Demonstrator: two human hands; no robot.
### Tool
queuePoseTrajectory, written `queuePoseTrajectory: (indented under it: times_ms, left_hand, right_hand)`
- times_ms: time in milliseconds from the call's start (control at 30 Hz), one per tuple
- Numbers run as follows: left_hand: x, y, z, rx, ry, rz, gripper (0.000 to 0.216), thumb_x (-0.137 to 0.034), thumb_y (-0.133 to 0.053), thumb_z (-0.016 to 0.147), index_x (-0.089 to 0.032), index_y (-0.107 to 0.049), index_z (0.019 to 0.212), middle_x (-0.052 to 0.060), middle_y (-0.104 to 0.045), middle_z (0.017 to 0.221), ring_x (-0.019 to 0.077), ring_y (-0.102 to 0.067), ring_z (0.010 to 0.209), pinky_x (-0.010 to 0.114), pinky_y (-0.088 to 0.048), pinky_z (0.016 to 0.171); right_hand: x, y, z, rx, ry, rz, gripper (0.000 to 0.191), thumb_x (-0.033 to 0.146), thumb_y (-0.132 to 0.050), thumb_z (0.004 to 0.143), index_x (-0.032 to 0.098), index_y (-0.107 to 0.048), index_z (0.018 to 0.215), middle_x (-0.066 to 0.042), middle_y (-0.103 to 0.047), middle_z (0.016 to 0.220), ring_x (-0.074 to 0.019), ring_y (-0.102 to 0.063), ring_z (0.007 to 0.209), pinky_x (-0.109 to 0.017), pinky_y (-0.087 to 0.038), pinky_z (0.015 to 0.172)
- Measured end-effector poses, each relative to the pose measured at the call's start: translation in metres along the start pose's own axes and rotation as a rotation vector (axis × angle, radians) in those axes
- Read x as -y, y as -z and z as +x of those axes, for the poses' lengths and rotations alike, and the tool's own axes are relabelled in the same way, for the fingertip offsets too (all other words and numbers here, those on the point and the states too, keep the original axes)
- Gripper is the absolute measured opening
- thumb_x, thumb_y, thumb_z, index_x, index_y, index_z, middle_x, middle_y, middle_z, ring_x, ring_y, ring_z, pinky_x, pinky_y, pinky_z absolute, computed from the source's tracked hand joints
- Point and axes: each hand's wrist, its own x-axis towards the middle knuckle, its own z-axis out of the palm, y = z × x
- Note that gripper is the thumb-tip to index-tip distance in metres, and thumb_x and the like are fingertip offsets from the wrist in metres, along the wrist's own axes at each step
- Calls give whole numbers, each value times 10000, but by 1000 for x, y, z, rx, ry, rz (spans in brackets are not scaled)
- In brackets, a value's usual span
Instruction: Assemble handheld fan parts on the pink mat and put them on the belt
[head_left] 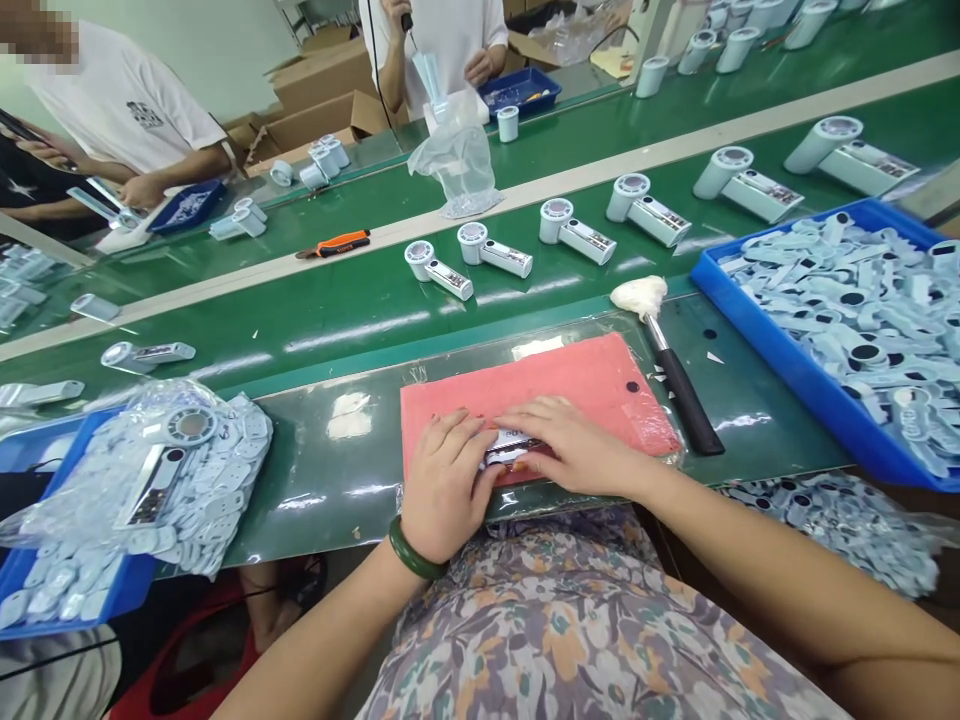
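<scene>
Resting side by side, your left hand (pixel 446 487) and your right hand (pixel 570 445) lie spread over a silver strip (pixel 514 450), fingertips almost meeting, with no pinch showing. The strip sits near the lower edge of a pink foam pad (pixel 525 380), with open pad beyond your fingers toward its top edge. A green bangle (pixel 412 548) circles your left wrist. Just right of the pad lies a brush (pixel 686 400) with a black handle and fluffy white head. Farther right, a blue tray (pixel 795 340) heaped with pale blue parts overlaps the edge of the green mat (pixel 322 480). To your left, a clear bag (pixel 195 480) of similar parts sits in another blue tray (pixel 127 585). Past the mat's far edge, a green belt (pixel 337 320) carries a spaced row of pale blue pieces (pixel 499 250).
</scene>
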Motion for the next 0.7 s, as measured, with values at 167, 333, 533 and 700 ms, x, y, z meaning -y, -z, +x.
queuePoseTrajectory:
  times_ms: [167, 333, 533, 700]
  left_hand:
    - [-2, -3, 5, 5, 22, 24, 192, -226, -555, 983, -186, -643, 1149, 105, -713, 1171, 315, -605, 1197, 549, -508, 1057]
    - [1, -1, 10, 43, 8, 16, 198, -220, -559, 977, -190, -653, 1148, 102, -717, 1176, 312, -598, 1215, 546, -508, 1057]
    - [0, 0, 12, 61, -5, 32, 194, -220, -539, 978, -186, -652, 1132, 105, -715, 1144, 314, -610, 1167, 535, -517, 1020]
    - [12, 17, 25, 212, -117, 173, 264, -213, -593, 924, -178, -650, 1179, 126, -702, 1168, 358, -590, 1182, 633, -475, 1034]
  right_hand:
    - [1, -8, 5, -68, -55, -56, 368, 242, -515, 1015, 213, -600, 1372, -118, -668, 1262, -301, -581, 1138, -512, -458, 983]
    - [-2, -7, 5, -50, 14, -51, 403, 225, -559, 976, 202, -573, 1378, -115, -661, 1251, -291, -574, 1128, -486, -461, 975]
    - [-4, -13, 4, -72, 11, -142, 392, 246, -506, 1003, 165, -568, 1382, -157, -650, 1238, -320, -561, 1111, -525, -465, 961]
    - [2, -4, 1, -118, 1, -78, 456, 276, -525, 1004, 185, -500, 1450, -138, -592, 1405, -300, -548, 1263, -524, -477, 1055]
